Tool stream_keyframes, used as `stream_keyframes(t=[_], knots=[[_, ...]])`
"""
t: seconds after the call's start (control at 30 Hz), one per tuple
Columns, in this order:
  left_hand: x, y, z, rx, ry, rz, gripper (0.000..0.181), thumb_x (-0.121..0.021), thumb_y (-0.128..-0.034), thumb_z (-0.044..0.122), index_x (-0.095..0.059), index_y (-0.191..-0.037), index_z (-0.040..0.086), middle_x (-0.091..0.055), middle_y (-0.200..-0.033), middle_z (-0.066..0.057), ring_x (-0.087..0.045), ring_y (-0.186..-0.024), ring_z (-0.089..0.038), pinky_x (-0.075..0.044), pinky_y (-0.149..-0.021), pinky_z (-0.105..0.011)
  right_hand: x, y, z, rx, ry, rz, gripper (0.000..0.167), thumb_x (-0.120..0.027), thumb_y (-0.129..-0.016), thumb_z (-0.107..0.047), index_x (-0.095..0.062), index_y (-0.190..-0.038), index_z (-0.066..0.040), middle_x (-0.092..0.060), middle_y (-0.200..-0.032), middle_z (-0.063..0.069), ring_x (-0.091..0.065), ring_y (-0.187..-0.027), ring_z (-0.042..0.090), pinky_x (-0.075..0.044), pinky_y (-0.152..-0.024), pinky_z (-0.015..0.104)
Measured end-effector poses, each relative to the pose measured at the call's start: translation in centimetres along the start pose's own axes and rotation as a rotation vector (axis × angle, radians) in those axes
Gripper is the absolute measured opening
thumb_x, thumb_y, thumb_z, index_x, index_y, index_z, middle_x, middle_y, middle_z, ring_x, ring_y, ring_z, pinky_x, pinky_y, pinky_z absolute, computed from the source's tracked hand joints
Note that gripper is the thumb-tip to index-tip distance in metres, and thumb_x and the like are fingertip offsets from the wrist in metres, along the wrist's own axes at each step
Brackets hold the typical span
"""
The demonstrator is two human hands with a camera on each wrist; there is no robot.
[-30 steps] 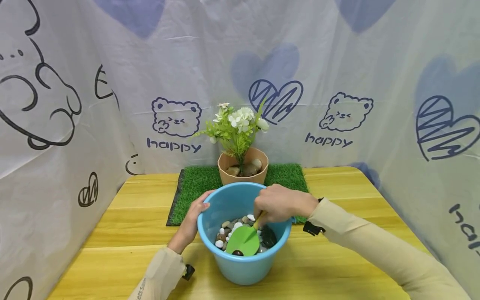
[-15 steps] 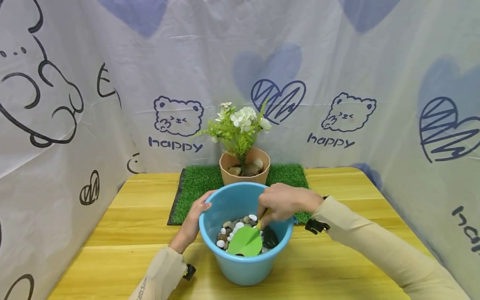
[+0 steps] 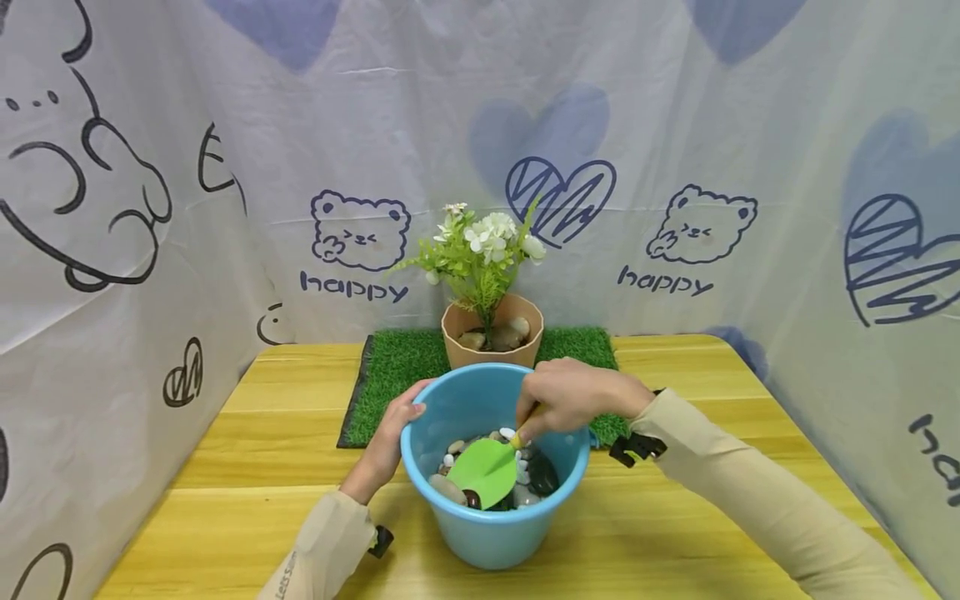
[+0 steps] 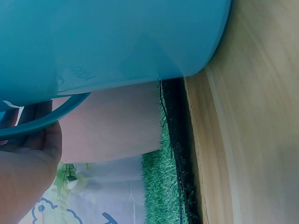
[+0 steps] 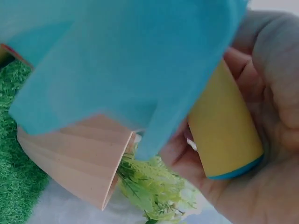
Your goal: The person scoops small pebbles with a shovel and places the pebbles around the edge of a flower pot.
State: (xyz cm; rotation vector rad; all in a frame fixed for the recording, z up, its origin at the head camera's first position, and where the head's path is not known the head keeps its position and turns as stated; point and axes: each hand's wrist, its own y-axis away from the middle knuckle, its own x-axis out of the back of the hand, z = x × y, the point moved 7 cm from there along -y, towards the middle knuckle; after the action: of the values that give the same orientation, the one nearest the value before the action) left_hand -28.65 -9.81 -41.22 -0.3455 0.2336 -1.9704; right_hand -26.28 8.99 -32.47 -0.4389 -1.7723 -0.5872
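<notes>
A light-blue bucket stands on the wooden table, holding white, grey and brown pebbles and a larger black stone. On its left side my left hand grips the rim, thumb over the edge; the left wrist view has the fingers by a blue band of the bucket. Inside the bucket, my right hand grips a small green trowel by its yellow handle. The trowel's green blade lies tilted among the pebbles, beside a beige stone and a dark red-brown one. The blade hides some pebbles beneath it.
Right behind the bucket, a peach flowerpot with white flowers and stones stands on a green turf mat. A printed curtain surrounds the wooden table at the back and sides.
The trowel blade has turned and shifted among the pebbles. A beige stone now shows at its left, where white pebbles showed before. My left hand keeps its hold on the rim.
</notes>
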Motion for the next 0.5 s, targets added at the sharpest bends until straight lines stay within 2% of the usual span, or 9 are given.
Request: stream_keyframes(t=[0.17, 0.37, 0.5], knots=[[-0.02, -0.04, -0.06, -0.001, 0.004, -0.005, 0.056, -0.035, -0.0942, 0.029, -0.047, -0.142, 0.004, -0.053, -0.135, -0.026, -0.058, -0.115, -0.044, -0.054, -0.088, -0.046, -0.1, -0.24, 0.19, -0.034, -0.022, 0.042, 0.014, -0.067, -0.091, -0.039, -0.078, -0.085, -0.034, -0.069, -0.077, -0.023, -0.058, -0.063, -0.004, -0.046, -0.06, 0.023], [0.04, -0.01, -0.21, -0.003, -0.004, -0.004, 0.055, -0.035, -0.0948, 0.029, -0.047, -0.142, 0.005, -0.053, -0.135, -0.026, -0.058, -0.114, -0.045, -0.054, -0.088, -0.046, -0.51, -0.5, -0.2, -0.052, -0.001, 0.099, 0.012, -0.069, -0.089, -0.037, -0.079, -0.084, -0.031, -0.07, -0.076, -0.02, -0.056, -0.063, -0.004, -0.046, -0.06, 0.023], [-0.11, 0.02, -0.23, -0.004, 0.006, -0.013, 0.055, -0.034, -0.0954, 0.029, -0.046, -0.142, 0.004, -0.053, -0.134, -0.027, -0.058, -0.114, -0.044, -0.055, -0.087, -0.044, -0.85, -0.57, -0.35, -0.094, 0.004, 0.125, 0.013, -0.07, -0.088, -0.037, -0.079, -0.083, -0.029, -0.07, -0.075, -0.018, -0.055, -0.06, -0.002, -0.044, -0.056, 0.023]])
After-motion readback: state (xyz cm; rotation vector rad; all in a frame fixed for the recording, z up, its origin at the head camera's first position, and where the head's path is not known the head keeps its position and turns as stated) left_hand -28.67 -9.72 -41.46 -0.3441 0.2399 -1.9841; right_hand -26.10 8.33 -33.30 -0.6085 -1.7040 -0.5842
